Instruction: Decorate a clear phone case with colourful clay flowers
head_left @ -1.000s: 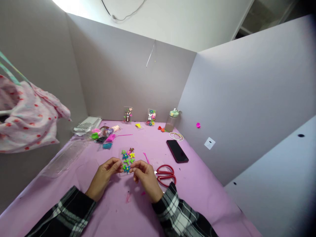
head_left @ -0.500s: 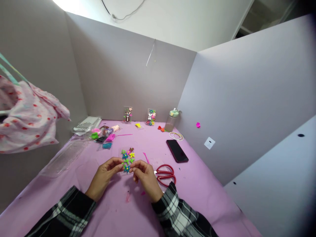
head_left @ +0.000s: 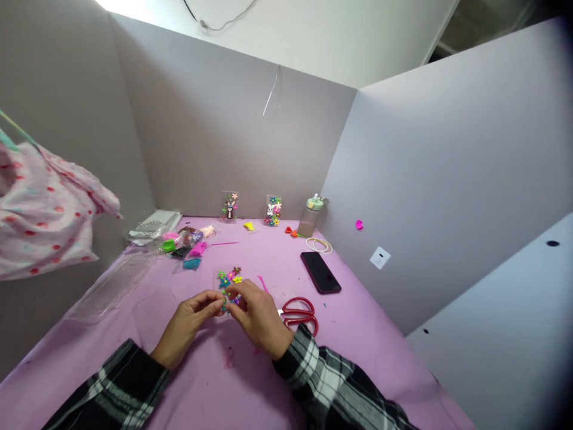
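Work at hand: a clear card [head_left: 215,276] lying on the pink-covered bench [head_left: 197,388], centre, just beyond and partly under the hands.

Done so far: the card's far end carries a close cluster of small flowers, among them a blue one [head_left: 225,282], a yellow one [head_left: 237,279] and a brown one [head_left: 237,270]. More coloured pieces show nearer the hands, partly covered by them.

Hands: left hand [head_left: 183,325], fingers drawn together in a pinch at the card's near end; right hand [head_left: 262,316], fingers bent, tips close to those of the left. A small green-blue bit shows between them; cannot tell whether it is gripped or lies on the card, so the hold of either hand is uncertain.

For comparison: two decorated cards stand upright against the back wall, one with a brown rabbit [head_left: 230,210], one with a white rabbit [head_left: 270,211], both with flowers around. No rabbit is visible on the card at hand.

Estimate: decoration looks well along at the far end. Near end hidden, so what remains there cannot be judged.

Nearby: red-handled scissors [head_left: 301,314] beside the right hand, untouched; a pink strip [head_left: 262,283] just beyond it; coloured packets [head_left: 197,248] at far left.
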`<state>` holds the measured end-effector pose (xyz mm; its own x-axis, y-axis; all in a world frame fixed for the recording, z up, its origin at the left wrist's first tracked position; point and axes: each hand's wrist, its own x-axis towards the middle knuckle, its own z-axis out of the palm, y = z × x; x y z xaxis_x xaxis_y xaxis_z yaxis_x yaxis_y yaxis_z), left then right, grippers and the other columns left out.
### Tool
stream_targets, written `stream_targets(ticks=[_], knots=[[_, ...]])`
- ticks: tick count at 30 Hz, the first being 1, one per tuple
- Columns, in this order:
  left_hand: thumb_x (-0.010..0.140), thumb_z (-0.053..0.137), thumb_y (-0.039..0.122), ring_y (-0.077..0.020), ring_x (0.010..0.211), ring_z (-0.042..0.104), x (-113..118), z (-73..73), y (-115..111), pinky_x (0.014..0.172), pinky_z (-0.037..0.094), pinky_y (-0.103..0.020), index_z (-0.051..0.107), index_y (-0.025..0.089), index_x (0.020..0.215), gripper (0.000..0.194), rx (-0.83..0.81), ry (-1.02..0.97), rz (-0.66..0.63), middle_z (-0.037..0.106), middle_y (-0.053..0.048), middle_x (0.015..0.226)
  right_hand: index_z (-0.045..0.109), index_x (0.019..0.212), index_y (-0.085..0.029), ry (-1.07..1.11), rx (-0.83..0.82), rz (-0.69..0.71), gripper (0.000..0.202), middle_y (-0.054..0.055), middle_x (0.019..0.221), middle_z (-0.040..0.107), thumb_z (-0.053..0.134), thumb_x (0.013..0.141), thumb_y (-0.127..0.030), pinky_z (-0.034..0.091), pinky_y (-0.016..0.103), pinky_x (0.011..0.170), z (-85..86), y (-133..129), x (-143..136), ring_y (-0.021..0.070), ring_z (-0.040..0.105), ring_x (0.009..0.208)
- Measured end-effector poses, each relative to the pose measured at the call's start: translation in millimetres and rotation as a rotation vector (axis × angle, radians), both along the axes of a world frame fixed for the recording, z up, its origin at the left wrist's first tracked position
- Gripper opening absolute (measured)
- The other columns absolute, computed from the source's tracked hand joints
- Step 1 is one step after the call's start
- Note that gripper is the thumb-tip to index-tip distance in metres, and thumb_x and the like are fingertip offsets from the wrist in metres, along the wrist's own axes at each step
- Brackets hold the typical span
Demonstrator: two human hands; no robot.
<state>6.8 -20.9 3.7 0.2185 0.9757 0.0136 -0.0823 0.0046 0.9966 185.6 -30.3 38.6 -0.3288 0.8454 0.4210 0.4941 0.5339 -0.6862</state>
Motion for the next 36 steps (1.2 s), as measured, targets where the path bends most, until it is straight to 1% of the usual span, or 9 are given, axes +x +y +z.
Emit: stream_targets(ticks=[2,4,8,12,15,21,25,32,36], knots=[[0.082,0.069,0.038,-0.018,0.084,0.061,0,-1.1,1,0.081,0.047,-0.028,0.072,0.02,0.087,0.019,-0.022,-0.033,-0.01,0.067,-0.001,0.084,0.064,0.108,-0.024,-0.091,0.058,0.025,0.023,0.002,0.097,0.063,0.064,0.087,-0.015,0.041,0.025,0.067,3.2,3,0,0.0133,0.056,0.073],[0.082,0.07,0.038,-0.0195,0.086,0.061,-1,-1.1,1,0.083,0.047,-0.03,0.073,0.019,0.09,0.021,-0.048,-0.052,-0.02,0.068,-0.003,0.086,0.063,0.107,-0.023,-0.122,0.083,0.026,0.021,0.002,0.097,0.063,0.065,0.088,-0.016,0.041,0.025,0.067,2.7,5,-2,0.0137,0.057,0.075],[0.079,0.073,0.039,-0.0184,0.083,0.06,0,1.6,0,0.08,0.047,-0.029,0.075,0.018,0.091,0.024,-0.085,-0.056,-0.013,0.069,-0.004,0.087,0.064,0.1,-0.023,-0.107,0.099,-0.001,0.011,0.002,0.095,0.063,0.064,0.09,-0.018,0.042,0.024,0.069,-5.8,6,-3,0.0151,0.059,0.08],[0.077,0.075,0.04,-0.0171,0.08,0.059,0,3.8,-1,0.078,0.047,-0.027,0.076,0.018,0.087,0.024,-0.097,-0.059,-0.013,0.069,-0.002,0.085,0.065,0.098,-0.023,-0.094,0.119,-0.003,0.009,0.003,0.094,0.064,0.063,0.091,-0.018,0.042,0.024,0.07,-12.5,5,-2,0.0153,0.06,0.082],[0.077,0.074,0.04,-0.0163,0.078,0.058,0,3.1,0,0.076,0.046,-0.026,0.074,0.018,0.082,0.023,-0.095,-0.039,-0.018,0.067,-0.001,0.079,0.065,0.098,-0.022,-0.09,0.143,-0.001,0.009,0.002,0.093,0.064,0.063,0.091,-0.017,0.042,0.023,0.071,-14.5,5,-1,0.0148,0.06,0.082],[0.079,0.072,0.042,-0.0181,0.081,0.058,-1,1.4,2,0.081,0.046,-0.03,0.073,0.017,0.085,0.026,-0.112,-0.044,-0.038,0.064,-0.001,0.08,0.066,0.092,-0.02,-0.055,0.184,-0.016,0.006,0.002,0.088,0.062,0.062,0.091,-0.015,0.043,0.022,0.068,-15.9,7,-1,0.0135,0.059,0.078],[0.081,0.071,0.04,-0.0171,0.08,0.057,-1,1.2,1,0.081,0.046,-0.03,0.072,0.016,0.086,0.025,-0.1,-0.036,-0.052,0.064,-0.002,0.082,0.066,0.096,-0.021,-0.054,0.182,-0.02,0.008,0.002,0.089,0.063,0.062,0.091,-0.016,0.044,0.022,0.069,-15.9,6,0,0.0135,0.059,0.078],[0.078,0.074,0.039,-0.0154,0.078,0.057,0,4.9,-1,0.078,0.047,-0.027,0.069,0.017,0.079,0.022,-0.103,-0.066,-0.072,0.062,0.0,0.08,0.065,0.112,-0.023,-0.061,0.152,-0.011,0.022,0.003,0.097,0.065,0.063,0.091,-0.019,0.046,0.023,0.07,-17.9,6,0,0.0137,0.06,0.078],[0.08,0.072,0.038,-0.0135,0.074,0.054,-2,8.3,-1,0.074,0.045,-0.024,0.069,0.018,0.079,0.021,-0.084,-0.025,-0.104,0.059,0.002,0.076,0.067,0.107,-0.024,-0.063,0.171,0.011,0.016,0.003,0.096,0.065,0.059,0.094,-0.02,0.046,0.023,0.074,-20.0,7,1,0.0143,0.062,0.084]])
